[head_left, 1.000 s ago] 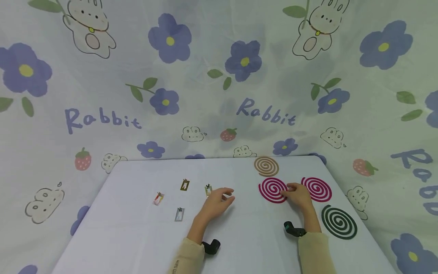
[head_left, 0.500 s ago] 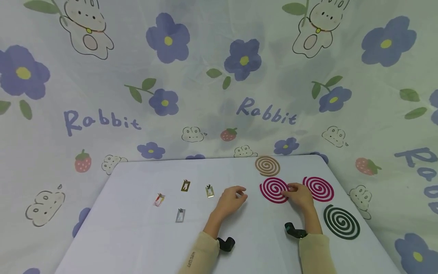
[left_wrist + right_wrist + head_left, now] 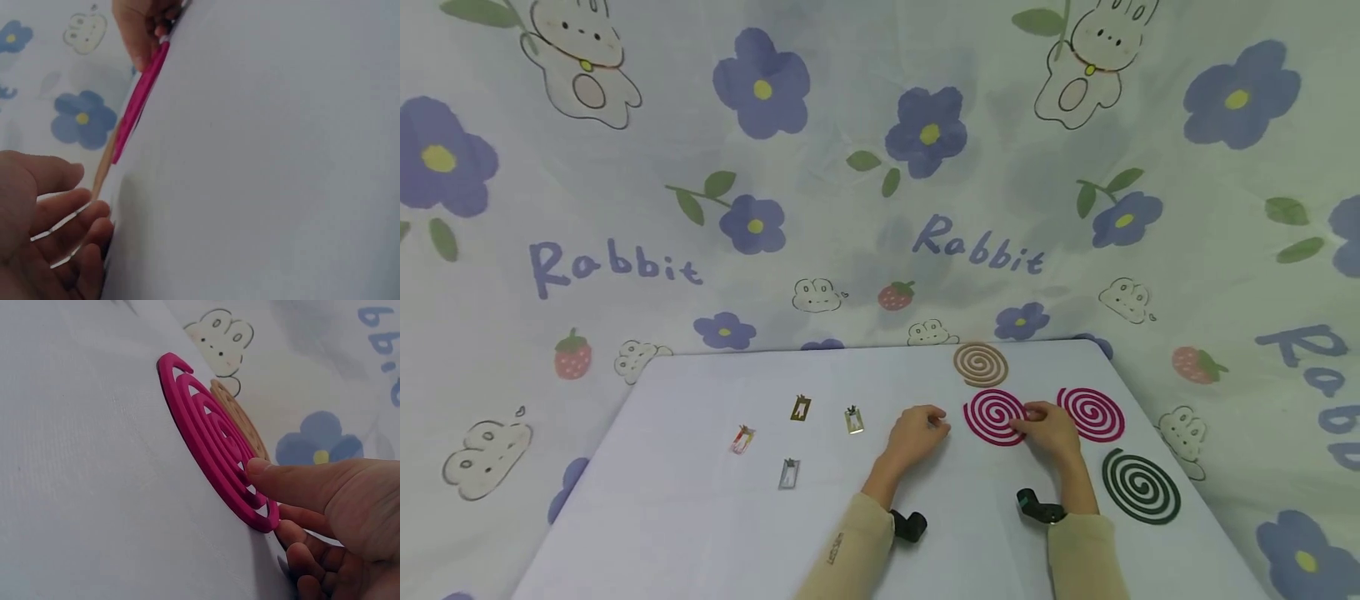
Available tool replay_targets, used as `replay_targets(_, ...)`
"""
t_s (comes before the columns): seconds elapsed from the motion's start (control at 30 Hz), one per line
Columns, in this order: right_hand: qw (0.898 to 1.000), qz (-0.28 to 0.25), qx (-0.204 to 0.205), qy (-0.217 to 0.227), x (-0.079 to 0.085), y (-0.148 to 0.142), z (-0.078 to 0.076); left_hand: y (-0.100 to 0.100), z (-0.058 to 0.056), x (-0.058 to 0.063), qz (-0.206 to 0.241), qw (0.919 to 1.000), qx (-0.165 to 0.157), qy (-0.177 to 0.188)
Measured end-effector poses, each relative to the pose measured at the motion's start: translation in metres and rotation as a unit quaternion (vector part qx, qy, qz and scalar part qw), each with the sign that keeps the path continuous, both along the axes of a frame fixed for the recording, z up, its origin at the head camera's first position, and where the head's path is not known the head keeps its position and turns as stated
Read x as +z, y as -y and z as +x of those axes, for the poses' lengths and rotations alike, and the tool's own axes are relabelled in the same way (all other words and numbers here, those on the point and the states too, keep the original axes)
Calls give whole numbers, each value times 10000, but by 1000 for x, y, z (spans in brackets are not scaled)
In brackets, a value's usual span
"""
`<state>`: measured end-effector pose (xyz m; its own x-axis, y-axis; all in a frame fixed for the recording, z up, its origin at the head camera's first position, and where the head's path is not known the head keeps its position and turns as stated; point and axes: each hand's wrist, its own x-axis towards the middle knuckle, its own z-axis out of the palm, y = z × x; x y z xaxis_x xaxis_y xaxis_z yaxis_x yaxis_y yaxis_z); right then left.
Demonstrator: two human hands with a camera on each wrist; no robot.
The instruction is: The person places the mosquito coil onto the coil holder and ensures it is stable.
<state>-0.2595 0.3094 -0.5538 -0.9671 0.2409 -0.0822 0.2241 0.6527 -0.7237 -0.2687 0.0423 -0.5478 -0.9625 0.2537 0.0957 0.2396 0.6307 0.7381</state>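
My right hand (image 3: 1051,429) pinches the right edge of a pink mosquito coil (image 3: 995,417). In the right wrist view the thumb lies on top of the pink coil (image 3: 191,442), with the fingers beneath its rim; the coil looks tilted up off the table there. Just left of that coil, my left hand (image 3: 917,435) holds nothing, its fingers loosely bent. The left wrist view shows the left hand (image 3: 56,215) below the pink coil, seen edge-on. A second pink coil (image 3: 1091,414) lies right of the right hand, and a tan coil (image 3: 981,364) lies behind.
A dark green coil (image 3: 1142,487) lies near the table's right edge. Left of my left hand, several small metal coil stands are spread out: a light gold one (image 3: 859,427), a bronze one (image 3: 793,413), a reddish shiny one (image 3: 742,439) and a silver one (image 3: 783,483). Patterned cloth hangs behind the white table (image 3: 685,517).
My left hand has moved right, away from the light gold stand it partly covered, to beside the pink coil. The right hand keeps its pinch on the coil's edge.
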Motion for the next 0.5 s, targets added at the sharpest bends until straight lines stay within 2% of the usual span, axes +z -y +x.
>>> replay_targets(0.13,10000,46,-37,-12,-2,3,0,-9,-3,-2,-234,9995,220,12)
replay_targets(0.37,9999,121,-67,-17,-1,3,0,-24,-9,-1,-225,9996,129,115)
replay_targets(0.5,9999,81,-97,7,0,4,1,-28,-12,-2,-551,9982,243,1)
